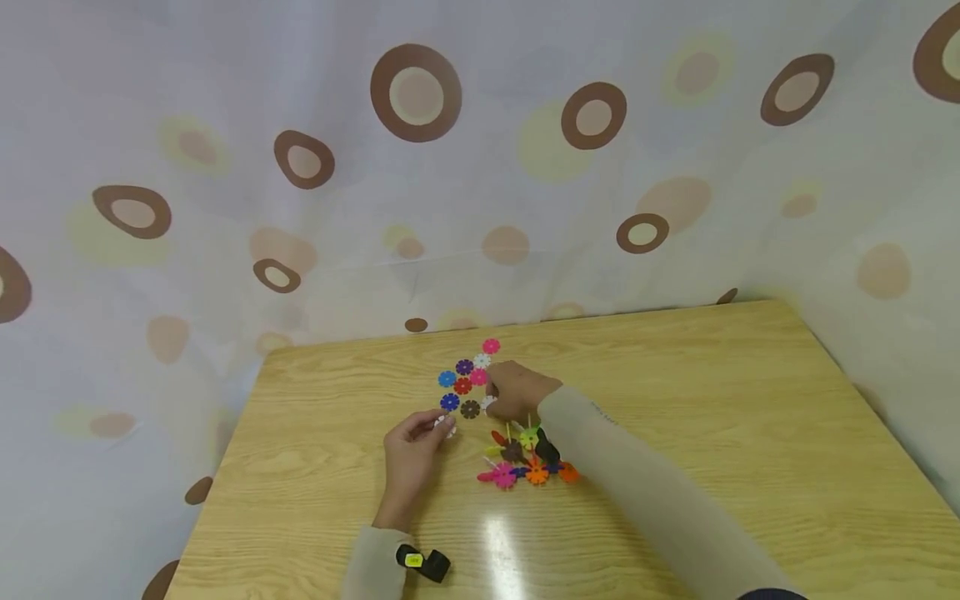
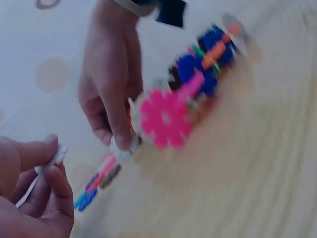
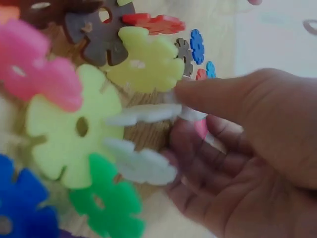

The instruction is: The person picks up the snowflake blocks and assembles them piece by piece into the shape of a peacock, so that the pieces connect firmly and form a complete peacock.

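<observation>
My left hand [image 1: 412,462] pinches a white notched plastic disc [image 2: 60,154] between thumb and fingers, just above the table. Farther right, my right hand [image 1: 519,390] reaches down to the tabletop and pinches another white notched disc [image 2: 122,147] there. Beside the right hand stands a cluster of interlocked discs [image 1: 536,472] in pink, orange, blue, yellow, green and brown. The right wrist view shows its yellow disc [image 3: 74,126] with white discs [image 3: 141,161] slotted in close to the fingers. My right fingers partly hide the white disc they hold.
Several loose discs lie flat on the wooden table [image 1: 337,442] beyond the hands, among them a brown disc [image 1: 469,409], a blue disc [image 1: 449,402], a red disc [image 1: 462,386] and a pink disc [image 1: 491,346]. A patterned cloth [image 1: 465,183] hangs behind the table.
</observation>
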`<state>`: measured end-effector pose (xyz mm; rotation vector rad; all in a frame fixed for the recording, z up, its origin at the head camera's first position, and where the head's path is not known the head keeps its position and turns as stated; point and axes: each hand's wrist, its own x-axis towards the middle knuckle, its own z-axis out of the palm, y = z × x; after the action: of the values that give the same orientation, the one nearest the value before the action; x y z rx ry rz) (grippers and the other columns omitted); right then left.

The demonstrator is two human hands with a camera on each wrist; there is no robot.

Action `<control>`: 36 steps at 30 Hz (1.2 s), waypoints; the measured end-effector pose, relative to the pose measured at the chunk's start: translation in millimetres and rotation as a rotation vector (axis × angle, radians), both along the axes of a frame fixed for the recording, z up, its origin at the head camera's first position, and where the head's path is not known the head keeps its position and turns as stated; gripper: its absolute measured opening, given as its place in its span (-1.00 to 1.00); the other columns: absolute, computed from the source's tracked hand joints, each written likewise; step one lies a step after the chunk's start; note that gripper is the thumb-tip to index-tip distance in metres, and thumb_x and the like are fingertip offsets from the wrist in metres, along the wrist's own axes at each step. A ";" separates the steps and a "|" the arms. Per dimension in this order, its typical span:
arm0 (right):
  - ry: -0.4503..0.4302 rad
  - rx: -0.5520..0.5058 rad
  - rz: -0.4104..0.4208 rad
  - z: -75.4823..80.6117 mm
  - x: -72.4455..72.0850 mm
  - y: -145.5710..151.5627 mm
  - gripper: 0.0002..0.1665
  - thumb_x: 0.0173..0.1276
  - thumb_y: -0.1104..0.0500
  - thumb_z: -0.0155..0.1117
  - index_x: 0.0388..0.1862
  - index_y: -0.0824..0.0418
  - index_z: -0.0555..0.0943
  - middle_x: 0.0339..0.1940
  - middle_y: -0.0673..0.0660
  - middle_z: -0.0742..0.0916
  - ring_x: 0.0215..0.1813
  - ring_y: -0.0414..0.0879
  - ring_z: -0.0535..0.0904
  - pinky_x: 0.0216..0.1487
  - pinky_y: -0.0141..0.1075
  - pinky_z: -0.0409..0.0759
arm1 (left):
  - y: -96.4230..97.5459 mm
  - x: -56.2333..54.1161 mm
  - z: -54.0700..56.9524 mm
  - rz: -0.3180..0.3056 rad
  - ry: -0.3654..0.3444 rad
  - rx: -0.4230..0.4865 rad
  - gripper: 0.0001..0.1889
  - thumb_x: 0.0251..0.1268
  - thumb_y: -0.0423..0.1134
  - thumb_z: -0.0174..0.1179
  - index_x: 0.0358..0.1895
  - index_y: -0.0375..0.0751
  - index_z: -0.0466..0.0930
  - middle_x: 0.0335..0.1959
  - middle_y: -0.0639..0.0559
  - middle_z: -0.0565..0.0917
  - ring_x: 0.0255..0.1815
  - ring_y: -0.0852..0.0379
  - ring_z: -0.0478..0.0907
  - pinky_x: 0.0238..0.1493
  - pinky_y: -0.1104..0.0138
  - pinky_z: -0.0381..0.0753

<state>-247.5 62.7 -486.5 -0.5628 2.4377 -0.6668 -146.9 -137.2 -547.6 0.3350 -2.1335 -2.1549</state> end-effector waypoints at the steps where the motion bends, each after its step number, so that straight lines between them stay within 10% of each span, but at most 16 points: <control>1: 0.012 -0.035 -0.005 -0.5 -0.1 1.8 -0.85 0.53 0.22 0.44 -0.05 0.23 0.65 -0.16 0.08 0.71 -0.17 -0.11 0.60 -0.01 -0.22 0.71 | 1.9 0.1 1.5 0.020 -0.017 0.076 -0.75 0.41 -0.45 0.44 0.05 -0.53 0.76 -0.13 -0.07 0.89 -0.25 0.33 0.75 -0.17 0.50 0.79; 6: 0.091 -0.267 -0.044 0.8 4.1 10.9 -0.87 0.44 0.23 0.55 -0.16 0.16 0.71 -0.23 0.06 0.78 -0.19 -0.15 0.68 -0.04 -0.29 0.76 | 10.5 2.9 12.0 0.001 -0.084 0.338 -0.71 0.55 -0.49 0.28 0.21 -0.61 0.67 -0.10 0.03 0.86 -0.15 0.27 0.80 0.00 0.40 0.86; 13: 0.163 -0.468 -0.042 25.0 29.4 24.0 -0.94 0.48 0.20 0.54 -0.12 0.11 0.82 -0.20 -0.04 0.88 -0.16 -0.25 0.80 0.01 -0.31 0.84 | 18.1 10.3 23.5 -0.063 -0.129 0.403 -0.75 0.61 -0.48 0.20 0.21 -0.53 0.65 -0.15 0.06 0.83 -0.10 0.16 0.83 0.10 0.30 0.87; 27: 0.127 -0.509 0.032 34.7 46.2 27.4 -0.92 0.52 0.22 0.49 -0.22 0.06 0.84 -0.16 0.17 0.91 -0.10 0.15 0.86 -0.12 -0.39 0.78 | 18.4 15.4 38.0 -0.128 -0.156 0.516 -0.72 0.60 -0.52 0.17 -0.22 -0.08 0.77 -0.23 0.09 0.82 -0.24 0.24 0.79 0.00 0.38 0.87; 36: 0.235 -0.402 0.169 29.7 38.7 25.1 -0.94 0.55 0.21 0.45 -0.10 0.10 0.83 -0.12 0.05 0.90 -0.09 -0.09 0.85 0.00 -0.43 0.79 | 14.5 8.7 22.1 -0.251 -0.168 0.378 -0.91 0.58 -0.53 0.17 -0.08 -0.31 0.63 -0.24 0.08 0.79 -0.16 0.20 0.76 0.04 0.36 0.85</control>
<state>-208.8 87.8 -456.8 -1.0459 2.4380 -1.0798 -138.3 -122.8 -525.5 0.2963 -1.9231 -2.7715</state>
